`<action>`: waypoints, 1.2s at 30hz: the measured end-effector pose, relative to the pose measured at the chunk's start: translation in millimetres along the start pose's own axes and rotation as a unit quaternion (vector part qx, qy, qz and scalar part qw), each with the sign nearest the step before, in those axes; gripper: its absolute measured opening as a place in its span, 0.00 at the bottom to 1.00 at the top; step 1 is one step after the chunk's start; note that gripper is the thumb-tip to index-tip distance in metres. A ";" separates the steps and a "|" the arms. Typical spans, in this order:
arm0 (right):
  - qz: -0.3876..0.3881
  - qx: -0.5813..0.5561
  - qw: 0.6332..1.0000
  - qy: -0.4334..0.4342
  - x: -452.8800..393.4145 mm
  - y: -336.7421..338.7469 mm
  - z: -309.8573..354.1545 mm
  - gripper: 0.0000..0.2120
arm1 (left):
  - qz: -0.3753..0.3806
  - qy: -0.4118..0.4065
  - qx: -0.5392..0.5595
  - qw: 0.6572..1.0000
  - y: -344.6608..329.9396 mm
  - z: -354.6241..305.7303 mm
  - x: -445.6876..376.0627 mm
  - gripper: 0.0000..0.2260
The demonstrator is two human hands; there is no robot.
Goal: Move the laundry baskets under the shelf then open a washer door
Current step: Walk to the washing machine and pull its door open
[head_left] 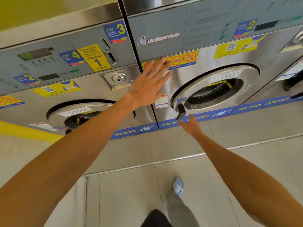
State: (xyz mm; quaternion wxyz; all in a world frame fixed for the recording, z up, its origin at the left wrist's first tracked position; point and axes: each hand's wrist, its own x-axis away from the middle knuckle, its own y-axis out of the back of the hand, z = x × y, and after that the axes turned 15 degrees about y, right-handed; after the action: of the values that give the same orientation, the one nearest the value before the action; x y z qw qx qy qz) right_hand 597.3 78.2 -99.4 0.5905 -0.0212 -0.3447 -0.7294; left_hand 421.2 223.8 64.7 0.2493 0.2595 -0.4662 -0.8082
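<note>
A steel front-loading washer (205,51) fills the middle of the head view. Its round door (211,90) looks closed, with a black handle (180,110) at its lower left edge. My left hand (148,84) is spread with straight fingers against the washer's front panel, left of the door and over the warning stickers. My right hand (190,124) reaches with open fingers just below the black handle, apart from it or barely at its tip. No laundry basket is in view.
A second washer (68,89) stands to the left with a coin slot and step stickers, and a third (293,76) at the right edge. A tiled floor (131,185) with a low raised step lies below. My foot (178,187) is forward.
</note>
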 end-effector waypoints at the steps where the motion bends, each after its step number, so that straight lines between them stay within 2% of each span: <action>1: -0.014 -0.014 1.000 -0.006 -10.7 -3.6 0.7 0.38 | -0.018 -0.003 -0.012 1.000 -6.7 4.3 -1.5 0.37; 5: -0.050 -0.039 0.998 -0.010 -45.1 -19.9 0.4 0.36 | -0.046 -0.018 -0.062 0.997 -25.7 14.5 -6.8 0.42; 17: -0.103 -0.086 0.991 0.029 -82.6 -41.9 -20.4 0.20 | -0.100 -0.037 -0.121 0.987 -44.5 14.3 -11.8 0.44; 24: -0.158 -0.053 0.985 0.045 -83.3 -58.6 -44.6 0.19 | -0.120 -0.036 -0.120 0.985 -47.1 12.5 -8.8 0.43; 30: -0.192 -0.021 0.979 0.058 -93.2 -67.7 -81.1 0.20 | -0.177 -0.010 -0.138 0.974 -74.1 3.1 -10.2 0.47; 36: -0.203 -0.036 0.976 0.069 -64.1 -57.3 -109.5 0.17 | -0.152 -0.004 -0.152 0.977 -84.0 -4.6 1.7 0.49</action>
State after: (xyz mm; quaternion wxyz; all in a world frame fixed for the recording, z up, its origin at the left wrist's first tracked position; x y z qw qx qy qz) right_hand 607.7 78.4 -238.1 0.4510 0.0784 -0.2737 -0.8459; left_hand 409.4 256.8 -11.8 0.1579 0.2833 -0.2941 -0.8991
